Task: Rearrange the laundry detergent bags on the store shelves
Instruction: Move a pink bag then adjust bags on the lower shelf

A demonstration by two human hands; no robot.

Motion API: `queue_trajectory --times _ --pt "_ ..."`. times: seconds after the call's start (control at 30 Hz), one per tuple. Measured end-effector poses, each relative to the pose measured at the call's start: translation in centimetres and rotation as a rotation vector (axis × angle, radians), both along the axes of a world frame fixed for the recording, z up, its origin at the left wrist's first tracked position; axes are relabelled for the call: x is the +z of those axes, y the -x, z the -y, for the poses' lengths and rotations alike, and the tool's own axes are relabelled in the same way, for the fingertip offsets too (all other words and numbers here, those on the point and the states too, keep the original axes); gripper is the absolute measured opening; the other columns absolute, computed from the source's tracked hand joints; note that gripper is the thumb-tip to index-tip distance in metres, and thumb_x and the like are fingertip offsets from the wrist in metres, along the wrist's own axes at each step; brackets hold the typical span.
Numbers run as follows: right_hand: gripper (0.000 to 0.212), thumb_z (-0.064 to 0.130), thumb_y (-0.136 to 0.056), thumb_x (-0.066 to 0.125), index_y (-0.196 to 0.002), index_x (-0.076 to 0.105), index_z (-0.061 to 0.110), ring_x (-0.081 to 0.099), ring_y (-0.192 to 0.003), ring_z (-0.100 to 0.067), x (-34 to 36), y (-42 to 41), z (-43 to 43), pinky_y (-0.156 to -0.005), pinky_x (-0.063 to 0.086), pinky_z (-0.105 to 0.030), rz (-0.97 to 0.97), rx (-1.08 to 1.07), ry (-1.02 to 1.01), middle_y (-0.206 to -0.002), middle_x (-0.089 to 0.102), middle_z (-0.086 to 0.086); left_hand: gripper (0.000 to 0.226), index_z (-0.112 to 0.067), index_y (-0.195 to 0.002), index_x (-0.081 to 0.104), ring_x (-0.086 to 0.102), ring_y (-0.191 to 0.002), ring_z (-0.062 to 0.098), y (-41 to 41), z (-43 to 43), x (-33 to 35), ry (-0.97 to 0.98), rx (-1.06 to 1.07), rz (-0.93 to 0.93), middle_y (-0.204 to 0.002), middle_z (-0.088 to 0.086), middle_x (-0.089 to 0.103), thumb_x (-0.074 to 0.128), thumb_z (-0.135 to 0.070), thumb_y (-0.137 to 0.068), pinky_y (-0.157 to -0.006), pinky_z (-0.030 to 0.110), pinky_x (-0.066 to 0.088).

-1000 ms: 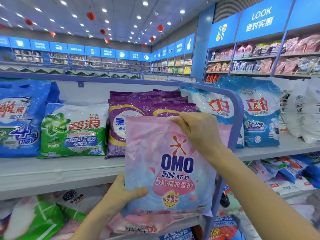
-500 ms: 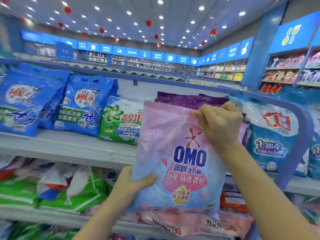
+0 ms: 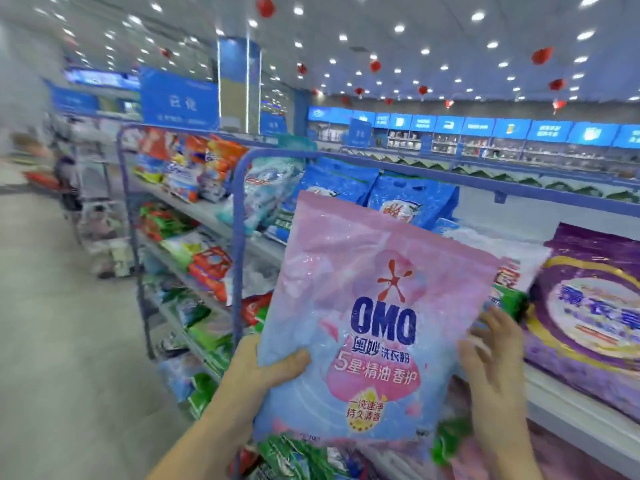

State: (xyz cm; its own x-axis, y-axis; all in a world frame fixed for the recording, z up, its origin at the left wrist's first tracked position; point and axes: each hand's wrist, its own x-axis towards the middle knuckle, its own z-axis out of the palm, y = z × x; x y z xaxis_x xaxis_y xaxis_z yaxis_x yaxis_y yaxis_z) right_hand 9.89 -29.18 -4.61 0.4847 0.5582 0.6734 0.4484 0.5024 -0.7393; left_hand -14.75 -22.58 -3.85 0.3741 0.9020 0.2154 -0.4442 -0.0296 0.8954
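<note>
Head view has swung left along the aisle, & the right hand (image 3: pixel 495 362) has dropped from the top corner of the pink OMO bag (image 3: pixel 377 306) to its lower right edge, fingers spread and loose, not clamped. Left hand (image 3: pixel 266 368) still pinches the lower left corner, thumb on front. Bag's in the air before the blue bags (image 3: pixel 412 199), left of the purple bag (image 3: pixel 588 306), not yet on the shelf (image 3: pixel 571 407), so prob. a regrip before placing.

One wide-angle view from my head, looking forward and down, close to the shelves (image 3: pixel 561 410) on my right, aisle floor (image 3: pixel 69 341) left.
</note>
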Motion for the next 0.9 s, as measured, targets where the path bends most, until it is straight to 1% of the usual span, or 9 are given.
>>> queue_trajectory --times 0.13,0.2,0.27,0.37,0.47,0.53,0.63,0.73,0.9 --pt "0.049 0.029 -0.077 0.051 -0.124 0.042 0.04 0.056 -0.109 0.008 -4.3 5.2 -6.6 -0.09 0.049 -0.017 -0.248 0.473 0.319 -0.129 0.052 0.018 0.022 -0.006 -0.076 0.077 0.07 -0.061 0.025 6.3 -3.0 -1.0 0.026 0.172 0.045 -0.074 0.017 0.073 0.066 -0.003 -0.057 -0.05 0.029 0.055" --pt "0.053 0.025 -0.078 0.05 -0.13 0.046 0.028 0.057 -0.119 -0.012 -5.7 8.6 -9.8 -0.1 0.047 -0.037 -0.332 0.668 0.428 -0.134 0.056 0.004 0.02 -0.006 -0.075 0.077 0.07 -0.06 0.025 9.7 -5.0 -1.6 0.041 0.246 0.06 -0.074 0.016 0.073 0.067 -0.005 -0.058 -0.051 0.029 0.055" --pt "0.053 0.024 -0.081 0.052 -0.134 0.047 0.018 0.06 -0.114 -0.025 -5.9 12.6 -12.9 -0.092 0.052 -0.043 -0.375 0.749 0.463 -0.126 0.063 -0.005 0.021 -0.008 -0.077 0.078 0.071 -0.063 0.028 13.0 -7.5 -2.0 0.056 0.268 0.068 -0.077 0.018 0.073 0.067 -0.007 -0.059 -0.052 0.032 0.056" --pt "0.059 0.039 -0.074 0.059 -0.129 0.053 0.019 0.067 -0.103 -0.02 -5.2 18.7 -17.5 -0.075 0.057 -0.03 -0.308 0.635 0.412 -0.119 0.067 -0.002 0.028 -0.009 -0.081 0.077 0.071 -0.068 0.031 18.2 -12.2 -2.4 0.077 0.281 0.04 -0.084 0.021 0.073 0.071 0.004 -0.056 -0.056 0.037 0.058" --pt "0.07 0.05 -0.07 0.058 -0.135 0.048 0.025 0.065 -0.106 -0.016 -4.4 24.3 -22.6 -0.081 0.057 -0.029 -0.223 0.541 0.405 -0.124 0.064 0.003 0.02 -0.006 -0.08 0.077 0.07 -0.07 0.032 23.9 -17.8 -2.4 0.103 0.315 -0.017 -0.089 0.024 0.071 0.076 -0.002 -0.06 -0.06 0.04 0.058" --pt "0.063 0.044 -0.073 0.058 -0.133 0.049 0.028 0.065 -0.104 -0.015 -3.7 27.5 -26.0 -0.078 0.057 -0.026 -0.209 0.542 0.391 -0.124 0.063 0.005 0.018 -0.005 -0.08 0.076 0.07 -0.072 0.032 27.5 -21.5 -2.2 0.117 0.321 -0.063 -0.091 0.025 0.071 0.079 -0.005 -0.062 -0.062 0.039 0.058" --pt "0.06 0.044 -0.072 0.059 -0.13 0.05 0.03 0.061 -0.112 -0.012 -3.1 31.6 -31.0 -0.092 0.052 -0.034 -0.182 0.524 0.367 -0.128 0.06 0.009 0.018 -0.005 -0.081 0.075 0.071 -0.072 0.029 31.6 -26.8 -1.7 0.117 0.326 -0.108 -0.091 0.023 0.072 0.074 -0.013 -0.065 -0.059 0.034 0.059" --pt "0.061 0.043 -0.073 0.058 -0.131 0.05 0.028 0.06 -0.109 -0.004 -2.7 34.7 -35.4 -0.087 0.052 -0.019 -0.179 0.509 0.359 -0.127 0.06 0.011 0.026 -0.002 -0.096 0.068 0.072 -0.071 0.026 34.3 -32.2 -1.5 0.135 0.338 -0.126 -0.09 0.019 0.073 0.064 -0.015 -0.074 -0.055 0.029 0.057" --pt "0.073 0.041 -0.072 0.06 -0.14 0.04 0.026 0.052 -0.123 -0.019 -2.4 36.8 -43.0 -0.103 0.042 -0.048 -0.224 0.454 0.364 -0.136 0.052 0.006 0.038 -0.014 -0.106 0.064 0.073 -0.081 0.02 36.2 -41.3 -1.3 0.111 0.279 -0.137 -0.094 0.007 0.075 0.065 -0.029 -0.071 -0.057 0.025 0.056"
